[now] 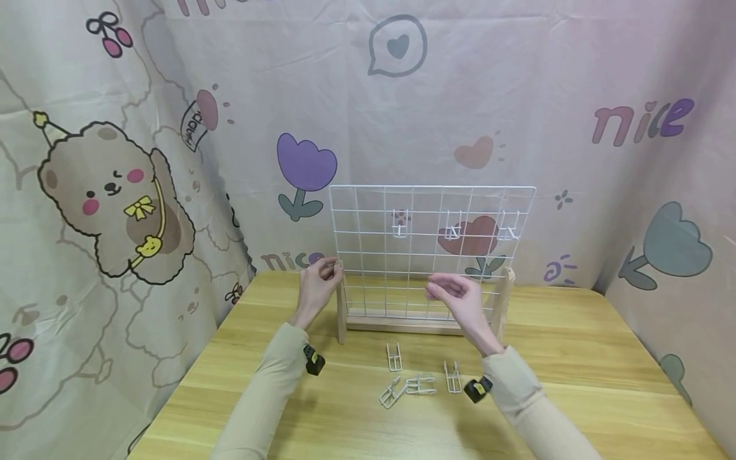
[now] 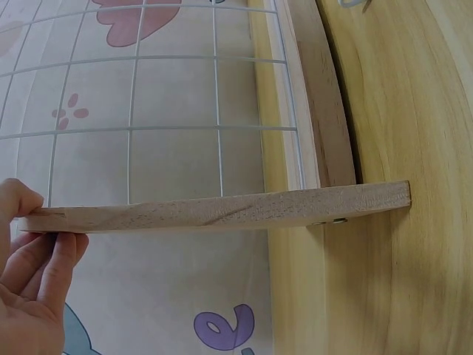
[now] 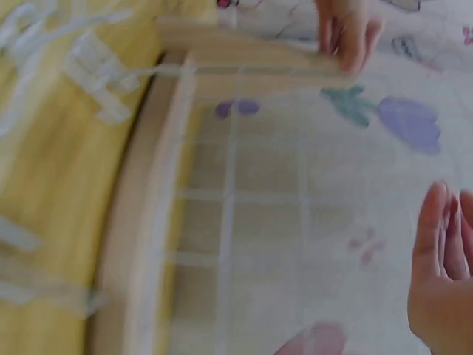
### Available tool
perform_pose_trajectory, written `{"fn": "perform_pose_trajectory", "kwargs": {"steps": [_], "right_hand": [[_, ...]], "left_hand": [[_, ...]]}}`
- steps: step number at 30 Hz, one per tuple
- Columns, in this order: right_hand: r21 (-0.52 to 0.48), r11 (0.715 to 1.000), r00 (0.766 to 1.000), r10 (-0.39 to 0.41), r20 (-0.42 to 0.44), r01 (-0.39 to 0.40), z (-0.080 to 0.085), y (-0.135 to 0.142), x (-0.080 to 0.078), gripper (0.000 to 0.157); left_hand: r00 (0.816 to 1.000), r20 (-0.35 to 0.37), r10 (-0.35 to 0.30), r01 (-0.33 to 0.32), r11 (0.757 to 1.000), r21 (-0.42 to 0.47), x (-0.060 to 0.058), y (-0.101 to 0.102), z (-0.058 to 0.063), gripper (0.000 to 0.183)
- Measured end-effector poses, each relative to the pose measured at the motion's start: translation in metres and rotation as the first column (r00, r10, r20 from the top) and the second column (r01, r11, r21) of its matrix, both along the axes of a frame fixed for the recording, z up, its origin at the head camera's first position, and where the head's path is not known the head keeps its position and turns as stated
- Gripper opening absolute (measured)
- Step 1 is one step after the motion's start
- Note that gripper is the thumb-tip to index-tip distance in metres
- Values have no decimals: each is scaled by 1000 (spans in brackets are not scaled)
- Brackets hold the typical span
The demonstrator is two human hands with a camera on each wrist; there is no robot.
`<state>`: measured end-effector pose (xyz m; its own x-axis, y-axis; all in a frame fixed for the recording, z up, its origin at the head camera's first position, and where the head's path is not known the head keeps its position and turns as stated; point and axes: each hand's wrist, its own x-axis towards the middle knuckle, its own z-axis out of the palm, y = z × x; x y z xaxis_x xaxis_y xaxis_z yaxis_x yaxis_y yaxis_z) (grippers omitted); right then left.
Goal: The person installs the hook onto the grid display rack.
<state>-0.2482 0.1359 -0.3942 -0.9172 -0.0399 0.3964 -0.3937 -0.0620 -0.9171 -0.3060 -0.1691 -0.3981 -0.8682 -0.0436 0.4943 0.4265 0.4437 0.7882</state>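
A white wire grid panel point(image 1: 382, 255) stands upright in a wooden stand point(image 1: 402, 324). My left hand point(image 1: 319, 281) pinches the top of the stand's left post point(image 2: 222, 211), thumb on one side and fingers on the other. My right hand point(image 1: 460, 300) hovers before the grid, right of its middle, apart from the wires. Its fingers bend loosely toward the thumb, and I see nothing between them in the right wrist view, which is blurred. Three white wire hooks hang on the upper grid: a left hook point(image 1: 399, 223), a middle hook point(image 1: 452, 227) and a right hook point(image 1: 508, 227).
Several more white wire hooks lie on the wooden table point(image 1: 575, 364) in front of the stand, among them a hook point(image 1: 394, 358) nearest it and a hook point(image 1: 452, 377) close to my right wrist. A printed curtain point(image 1: 368, 115) hangs behind and at both sides.
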Motion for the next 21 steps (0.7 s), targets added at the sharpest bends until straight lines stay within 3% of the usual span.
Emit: {"fn": "perform_pose_trajectory", "kwargs": {"steps": [5,11,16,21], "right_hand": [[162,986,996,26,84,-39,-35,35,14,34],[326,935,981,87,176,-142,-69,66,28,34],[408,891,968,114,222,-198,-84,77,38,32],[417,867,953,186,237,-273,-90,80,42,31]], "left_hand": [[1000,6,-2,2,1000,2,0,0,1,31],[1000,8,3,-3,1000,-10,-1,0,1,31],[1000,0,3,-3,1000,-14,-1,0,1,30],[1000,-3,2,-2,1000,-14,-1,0,1,31]]}}
